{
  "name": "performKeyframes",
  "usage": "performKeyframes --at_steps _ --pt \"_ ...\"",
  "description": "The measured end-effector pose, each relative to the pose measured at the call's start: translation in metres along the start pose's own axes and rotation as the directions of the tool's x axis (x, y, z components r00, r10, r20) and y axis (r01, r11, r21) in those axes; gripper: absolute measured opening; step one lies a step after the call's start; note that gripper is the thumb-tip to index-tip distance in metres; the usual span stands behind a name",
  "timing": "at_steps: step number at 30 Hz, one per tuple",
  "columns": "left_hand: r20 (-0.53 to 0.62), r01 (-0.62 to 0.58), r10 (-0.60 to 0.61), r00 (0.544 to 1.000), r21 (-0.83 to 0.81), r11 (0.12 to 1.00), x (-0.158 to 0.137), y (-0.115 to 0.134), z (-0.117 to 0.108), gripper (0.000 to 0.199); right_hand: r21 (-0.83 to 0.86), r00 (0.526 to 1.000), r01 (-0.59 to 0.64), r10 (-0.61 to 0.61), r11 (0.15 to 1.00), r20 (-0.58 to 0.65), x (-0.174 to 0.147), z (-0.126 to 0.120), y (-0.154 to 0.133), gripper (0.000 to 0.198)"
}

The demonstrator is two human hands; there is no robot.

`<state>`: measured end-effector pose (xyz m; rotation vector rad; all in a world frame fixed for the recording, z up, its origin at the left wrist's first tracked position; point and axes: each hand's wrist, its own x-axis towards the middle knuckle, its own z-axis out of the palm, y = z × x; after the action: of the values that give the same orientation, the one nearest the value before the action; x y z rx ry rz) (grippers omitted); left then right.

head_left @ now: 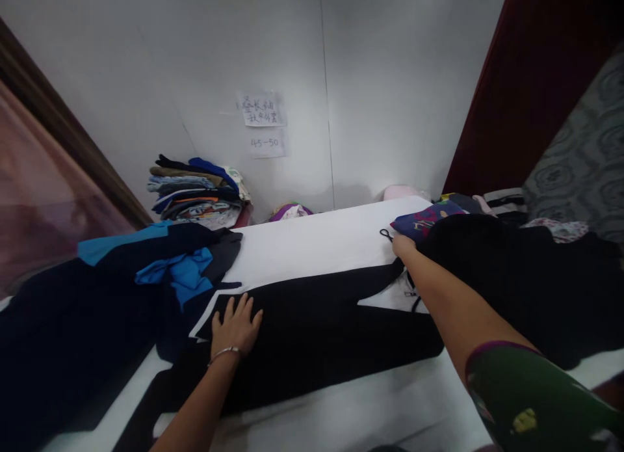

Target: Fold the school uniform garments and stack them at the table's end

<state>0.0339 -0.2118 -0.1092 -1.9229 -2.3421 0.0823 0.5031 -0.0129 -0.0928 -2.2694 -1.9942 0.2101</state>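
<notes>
Dim light leaves the black garment (316, 341) nearly featureless.

Up on the pale wall (400, 81), an upper note (263, 110) hangs over a lower note (267, 144) reading 45-50; pink drapery (49, 179) left, dark red panel (531, 81) right!

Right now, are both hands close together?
No, the left hand lies on the black garment, well apart from the right hand by the patterned cloth.

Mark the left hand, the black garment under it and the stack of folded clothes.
Left hand (236, 328): head view, back of the hand.
Black garment (314, 338): head view, middle of its body.
Stack of folded clothes (195, 194): head view, front folds.
</notes>
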Motion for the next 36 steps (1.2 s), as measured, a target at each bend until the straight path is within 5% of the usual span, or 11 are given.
performKeyframes --at_steps 4,9,14,20,27,36 --pt "-0.006 0.008 -0.008 1.0 0.014 1.0 0.0 0.0 0.002 0.055 0.212 0.989 -0.148 0.143 0.966 0.038 0.004 -0.003 -0.005 0.034" --pt "-0.008 0.003 -0.003 1.0 0.015 1.0 0.0 0.001 0.001 0.056 0.579 0.99 -0.093 0.135 0.81 -0.03 0.004 -0.033 -0.005 0.023" --pt "0.019 0.01 -0.01 1.0 0.007 1.0 0.002 0.001 -0.001 0.058 0.852 0.984 0.113 0.06 0.511 -0.166 -0.017 -0.09 0.001 0.012" --pt "0.018 0.002 -0.002 1.0 -0.001 1.0 0.003 0.003 -0.002 0.058 0.957 0.954 0.289 -0.084 -0.007 -0.289 -0.087 -0.141 0.024 0.022" --pt "0.026 -0.005 0.005 1.0 -0.016 1.0 0.002 0.005 -0.006 0.059 0.943 0.935 0.331 -0.124 -0.028 -0.332 -0.168 -0.141 0.043 0.02" --pt "0.022 -0.007 0.008 1.0 -0.039 0.999 0.002 0.004 -0.006 0.058 0.957 0.956 0.29 -0.047 -0.01 -0.29 -0.185 -0.118 0.029 0.022"
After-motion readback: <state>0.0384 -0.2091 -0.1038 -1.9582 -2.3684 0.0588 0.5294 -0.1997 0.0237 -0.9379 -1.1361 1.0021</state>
